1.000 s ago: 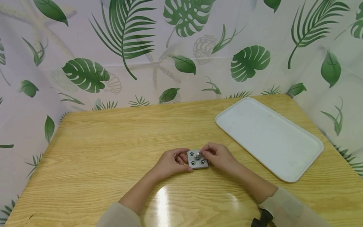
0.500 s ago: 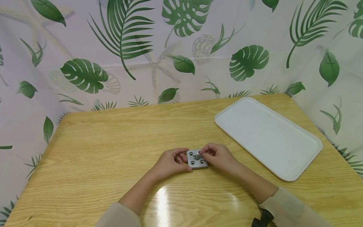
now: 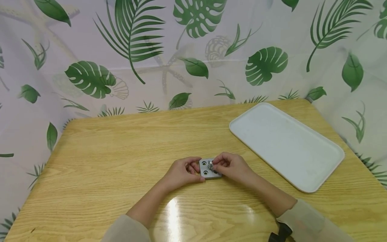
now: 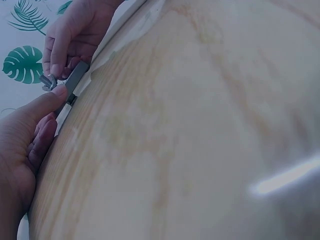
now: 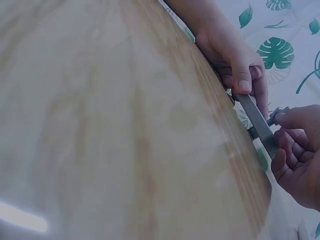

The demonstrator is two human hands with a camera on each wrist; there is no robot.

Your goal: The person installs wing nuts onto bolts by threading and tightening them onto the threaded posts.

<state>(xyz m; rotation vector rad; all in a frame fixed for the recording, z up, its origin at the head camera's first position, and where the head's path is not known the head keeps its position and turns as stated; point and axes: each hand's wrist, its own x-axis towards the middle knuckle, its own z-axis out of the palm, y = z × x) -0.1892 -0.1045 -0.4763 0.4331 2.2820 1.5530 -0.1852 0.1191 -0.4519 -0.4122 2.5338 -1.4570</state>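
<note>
A square grey metal plate [image 3: 207, 174] with several recessed holes lies near the middle of the table. Its left side is held by my left hand [image 3: 182, 173], the thumb at the near edge and the fingers at the far edge. A small silver wing nut [image 3: 210, 166] stands at the plate's centre, and my right hand [image 3: 234, 167] pinches it between thumb and index finger. The left wrist view shows the winged top of the wing nut [image 4: 48, 82] beside the plate's edge [image 4: 76, 80]. In the right wrist view, a dark stub [image 5: 253, 133] sticks out under the plate. My right fingers cover the plate's right side.
A white rectangular tray [image 3: 287, 144] lies on the right of the wooden table [image 3: 121, 151], beyond my right forearm. A leaf-patterned cloth [image 3: 163, 74] hangs behind the table and along its sides. A black strap [image 3: 281, 232] shows by the right sleeve.
My right thumb and fingers have shifted slightly round the wing nut, and the thumb now covers more of the plate's lower right hole. The left hand and the plate stay practically in place.
</note>
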